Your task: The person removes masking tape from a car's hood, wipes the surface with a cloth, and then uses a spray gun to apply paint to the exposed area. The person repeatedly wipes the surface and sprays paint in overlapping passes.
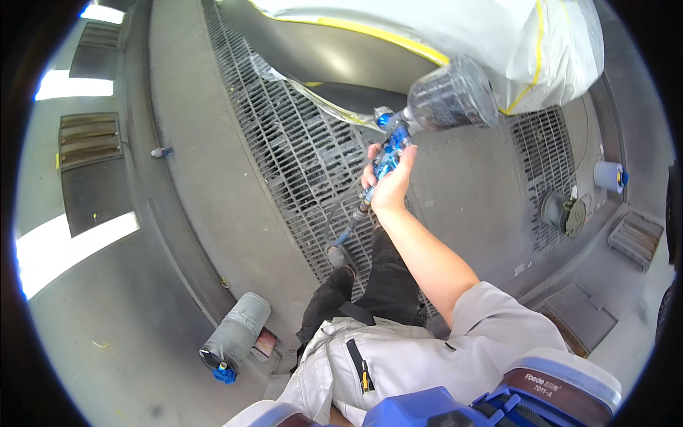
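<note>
My right hand (391, 183) is wrapped round the grip of a blue spray gun (393, 148), the arm stretched out ahead of me. On top of the gun sits a smoky, see-through paint cup (448, 96), tilted to the right. An air hose (347, 233) runs down from the grip toward my legs. Just beyond the gun is a curved grey car body panel (341, 57), edged with yellow masking tape (384, 39). White plastic sheeting (491, 32) covers the bodywork above it. Whether paint leaves the nozzle cannot be made out. My left hand is out of sight.
Floor grating (284, 135) runs under the car panel and my feet, with another grating (544, 153) at the right. A grey bin (242, 320) stands at lower left, a white bucket (608, 176) and a round container (558, 211) at right. Walls border both sides.
</note>
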